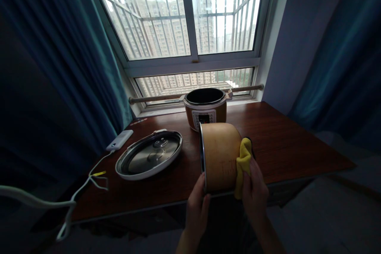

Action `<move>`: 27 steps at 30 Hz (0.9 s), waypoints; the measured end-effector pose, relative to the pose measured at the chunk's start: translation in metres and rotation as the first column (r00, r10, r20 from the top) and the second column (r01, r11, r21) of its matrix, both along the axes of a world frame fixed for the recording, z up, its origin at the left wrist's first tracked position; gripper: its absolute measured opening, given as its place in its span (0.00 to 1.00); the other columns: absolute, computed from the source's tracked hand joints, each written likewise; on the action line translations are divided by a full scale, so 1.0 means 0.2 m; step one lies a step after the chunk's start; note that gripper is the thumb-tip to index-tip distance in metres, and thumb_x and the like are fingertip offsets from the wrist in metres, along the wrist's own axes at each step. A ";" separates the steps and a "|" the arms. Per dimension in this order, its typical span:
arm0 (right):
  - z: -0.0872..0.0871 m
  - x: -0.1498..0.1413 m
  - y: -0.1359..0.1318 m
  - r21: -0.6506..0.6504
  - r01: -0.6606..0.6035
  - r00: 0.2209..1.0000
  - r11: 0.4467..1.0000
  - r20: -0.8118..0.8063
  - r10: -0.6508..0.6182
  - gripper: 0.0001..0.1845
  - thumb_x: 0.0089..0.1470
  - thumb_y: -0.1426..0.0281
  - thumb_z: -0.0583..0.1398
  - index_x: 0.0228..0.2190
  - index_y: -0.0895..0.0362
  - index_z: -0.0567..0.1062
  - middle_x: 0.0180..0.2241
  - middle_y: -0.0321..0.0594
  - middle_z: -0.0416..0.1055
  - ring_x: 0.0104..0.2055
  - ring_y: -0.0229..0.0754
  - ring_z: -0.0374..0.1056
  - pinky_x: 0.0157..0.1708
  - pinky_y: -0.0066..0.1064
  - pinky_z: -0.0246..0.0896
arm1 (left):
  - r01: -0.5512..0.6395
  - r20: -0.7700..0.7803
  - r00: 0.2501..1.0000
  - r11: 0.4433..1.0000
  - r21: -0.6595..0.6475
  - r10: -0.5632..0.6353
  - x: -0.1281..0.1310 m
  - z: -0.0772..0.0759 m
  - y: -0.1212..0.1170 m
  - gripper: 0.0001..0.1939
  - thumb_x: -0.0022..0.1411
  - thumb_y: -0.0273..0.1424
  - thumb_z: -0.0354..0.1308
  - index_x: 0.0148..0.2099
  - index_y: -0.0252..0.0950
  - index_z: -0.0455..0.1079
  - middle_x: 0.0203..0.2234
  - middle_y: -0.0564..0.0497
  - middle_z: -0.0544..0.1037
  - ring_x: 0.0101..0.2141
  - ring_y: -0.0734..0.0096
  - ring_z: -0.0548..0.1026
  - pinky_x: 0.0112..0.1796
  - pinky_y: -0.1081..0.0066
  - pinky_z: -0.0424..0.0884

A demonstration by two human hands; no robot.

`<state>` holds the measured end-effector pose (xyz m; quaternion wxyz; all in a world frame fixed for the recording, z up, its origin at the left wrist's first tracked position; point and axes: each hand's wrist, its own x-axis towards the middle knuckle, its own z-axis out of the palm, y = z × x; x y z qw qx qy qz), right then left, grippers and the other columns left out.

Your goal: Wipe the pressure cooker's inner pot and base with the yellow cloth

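A golden-brown inner pot [222, 152] is tipped on its side above the table's front edge, its mouth facing left. My left hand [197, 206] grips the rim at the lower left, thumb and fingers closed on it. My right hand [254, 190] is closed on a yellow cloth [244, 158], which lies against the pot's base on the right. Behind the pot stands the pressure cooker body [205, 117], upright, with a dark opening and a control panel. Left of the pot lies the cooker's round lid [151, 154], its metal inner side facing up.
The brown wooden table [279, 139] stands against a barred window [193, 27]. A white power strip [119, 140] lies at the table's left edge, with white cables [79, 194] trailing over that side. Blue curtains [68, 47] hang on both sides.
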<state>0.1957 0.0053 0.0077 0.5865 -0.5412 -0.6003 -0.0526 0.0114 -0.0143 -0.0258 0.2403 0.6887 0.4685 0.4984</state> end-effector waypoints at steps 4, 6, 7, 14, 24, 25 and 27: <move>0.02 0.02 -0.01 -0.025 -0.010 1.000 1.000 0.016 0.010 0.26 0.59 0.71 0.47 0.59 0.47 0.53 0.58 0.37 0.56 0.59 0.43 0.54 0.54 0.41 0.54 | -0.085 0.001 0.996 0.996 -0.011 0.085 0.07 0.09 -0.02 0.18 0.64 0.32 0.44 0.54 0.35 0.65 0.47 0.43 0.73 0.47 0.63 0.72 0.48 0.65 0.67; 0.06 0.01 -0.02 -0.032 -0.006 1.000 0.999 0.024 0.007 0.26 0.59 0.71 0.47 0.58 0.48 0.53 0.58 0.38 0.56 0.59 0.44 0.53 0.54 0.43 0.54 | -0.099 -0.013 0.995 0.995 0.033 0.099 0.09 0.08 -0.02 0.18 0.64 0.32 0.45 0.52 0.34 0.67 0.43 0.44 0.76 0.45 0.63 0.73 0.46 0.65 0.68; 0.09 -0.01 -0.02 -0.028 -0.011 0.999 1.000 0.032 0.011 0.26 0.59 0.72 0.48 0.58 0.49 0.54 0.58 0.39 0.56 0.60 0.45 0.52 0.54 0.44 0.54 | -0.097 -0.021 0.995 0.994 0.050 0.098 0.09 0.07 -0.02 0.18 0.64 0.32 0.45 0.52 0.34 0.67 0.43 0.44 0.76 0.44 0.63 0.73 0.46 0.66 0.69; 0.26 -0.24 -0.06 -0.019 -0.235 0.937 0.972 0.261 0.232 0.25 0.59 0.73 0.48 0.57 0.56 0.56 0.55 0.39 0.61 0.63 0.48 0.44 0.57 0.47 0.47 | -0.002 -0.019 1.000 0.991 0.135 0.004 0.09 0.02 -0.05 0.20 0.64 0.29 0.44 0.57 0.34 0.62 0.47 0.41 0.73 0.45 0.63 0.73 0.45 0.64 0.70; 0.30 -0.13 0.00 -0.008 -0.115 0.960 0.993 0.256 0.113 0.23 0.57 0.75 0.49 0.55 0.56 0.61 0.53 0.40 0.64 0.59 0.46 0.52 0.57 0.44 0.45 | -0.059 -0.078 0.994 0.968 0.245 0.080 0.05 -0.05 -0.08 0.18 0.64 0.27 0.43 0.53 0.33 0.65 0.43 0.42 0.76 0.42 0.65 0.75 0.42 0.67 0.73; 0.30 -0.10 0.01 -0.017 -0.081 0.976 0.997 0.202 0.083 0.22 0.57 0.74 0.49 0.54 0.56 0.62 0.53 0.41 0.64 0.59 0.47 0.53 0.56 0.45 0.47 | -0.061 -0.093 0.992 0.964 0.260 0.088 0.05 -0.06 -0.08 0.18 0.64 0.26 0.43 0.53 0.33 0.65 0.43 0.43 0.76 0.42 0.65 0.75 0.42 0.67 0.72; 0.29 -0.03 0.05 -0.045 -0.040 0.996 0.998 0.076 0.043 0.21 0.58 0.71 0.49 0.53 0.56 0.64 0.53 0.43 0.64 0.57 0.47 0.56 0.54 0.44 0.51 | -0.056 -0.127 0.987 0.957 0.284 0.096 0.05 -0.10 -0.08 0.19 0.63 0.25 0.44 0.55 0.34 0.63 0.45 0.43 0.75 0.44 0.65 0.74 0.44 0.66 0.72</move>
